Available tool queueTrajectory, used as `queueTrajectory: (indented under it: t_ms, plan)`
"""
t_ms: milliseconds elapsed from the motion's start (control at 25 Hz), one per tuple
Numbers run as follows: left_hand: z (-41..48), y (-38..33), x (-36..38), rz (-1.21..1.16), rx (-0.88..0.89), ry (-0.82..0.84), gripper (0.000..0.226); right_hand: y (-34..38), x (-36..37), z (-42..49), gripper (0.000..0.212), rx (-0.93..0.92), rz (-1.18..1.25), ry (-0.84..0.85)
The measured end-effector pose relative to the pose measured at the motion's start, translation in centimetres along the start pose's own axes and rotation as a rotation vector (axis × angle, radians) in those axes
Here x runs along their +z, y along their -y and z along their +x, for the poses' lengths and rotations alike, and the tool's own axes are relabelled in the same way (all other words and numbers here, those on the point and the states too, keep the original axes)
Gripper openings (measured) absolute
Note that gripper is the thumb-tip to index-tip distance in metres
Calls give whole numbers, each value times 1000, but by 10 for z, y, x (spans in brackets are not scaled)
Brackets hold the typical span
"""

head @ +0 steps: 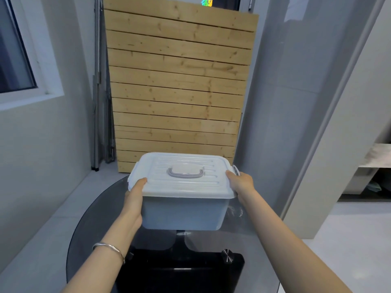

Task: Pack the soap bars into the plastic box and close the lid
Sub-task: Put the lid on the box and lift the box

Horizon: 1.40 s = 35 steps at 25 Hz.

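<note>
Plastic box (pixel 182 214): pale blue-grey, cloudy walls, rounded corners; contents cannot be made out through the sides.
Lid (pixel 186 178): white, ribbed with raised lines running side to side, seated flat on the box rim.
Handle (pixel 186 174): grey-lilac, folded flat in a recess at the lid's middle.
Long axis: runs left to right across the view; one long side faces the person.
Position: over the far part of a round dark glass table (pixel 88 225), in front of a slatted wooden panel (pixel 177 81) leaning against the wall; whether the base touches the glass cannot be told.
Left hand (pixel 133 199): clasps the left end, thumb over the lid's edge, fingers hidden behind the box.
Right hand (pixel 240 182): clasps the right end at the lid corner, beside a side latch (pixel 236 170).
Left wrist: thin silver bangle (pixel 110 249).
</note>
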State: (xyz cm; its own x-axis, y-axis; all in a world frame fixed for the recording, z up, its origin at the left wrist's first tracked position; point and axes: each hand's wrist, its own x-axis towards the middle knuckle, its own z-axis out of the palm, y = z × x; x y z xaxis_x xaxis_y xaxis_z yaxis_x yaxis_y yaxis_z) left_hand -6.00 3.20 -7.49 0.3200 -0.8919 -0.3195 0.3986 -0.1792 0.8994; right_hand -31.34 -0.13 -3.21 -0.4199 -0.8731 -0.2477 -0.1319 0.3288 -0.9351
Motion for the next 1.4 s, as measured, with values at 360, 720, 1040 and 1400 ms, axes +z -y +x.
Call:
queueTrajectory:
  t_ms: [360,720,1040,1400]
  plan:
    - [8,-7,-10,-131,-52,47,36,0,12,-7,52,-350,-669,-175]
    - [19,-21,-30,-53,122,171,41,30,119,-16,44,-1025,-908,365]
    - [20,-20,-26,219,309,148,46,28,132,-3,51,-882,-942,457]
    - [18,-23,-29,361,370,141,48,30,128,-10,46,-894,-917,445]
